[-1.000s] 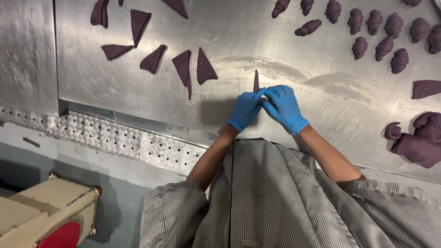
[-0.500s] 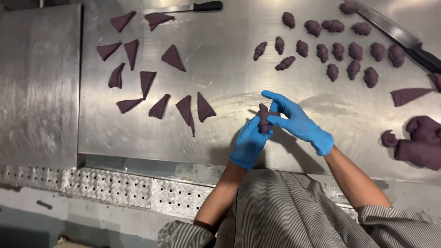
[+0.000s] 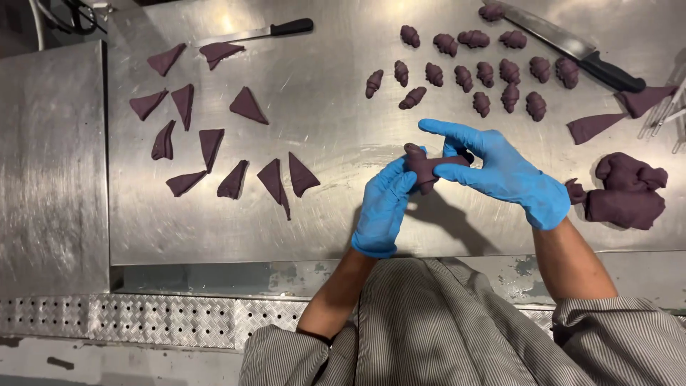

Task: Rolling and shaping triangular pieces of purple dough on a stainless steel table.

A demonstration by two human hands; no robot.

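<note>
Lifted off the bench since a second earlier, the rolled purple dough piece hung between both gloved hands, long axis crosswise: left hand closed on its left end, right hand pinching its right, forefinger extended. Cut triangles lay leftward.

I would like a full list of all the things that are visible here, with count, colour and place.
rolled piece: one, dark purple, held between both hands
triangles: about twelve, dark purple, flat on the table's left part
rolls: about seventeen, dark purple, in rows at the back
dough lump: one, dark purple, at the right edge
knives: two, black handles, along the back
table: one, steel
left hand: blue glove, under the rolled piece
right hand: blue glove, gripping its other end
</note>
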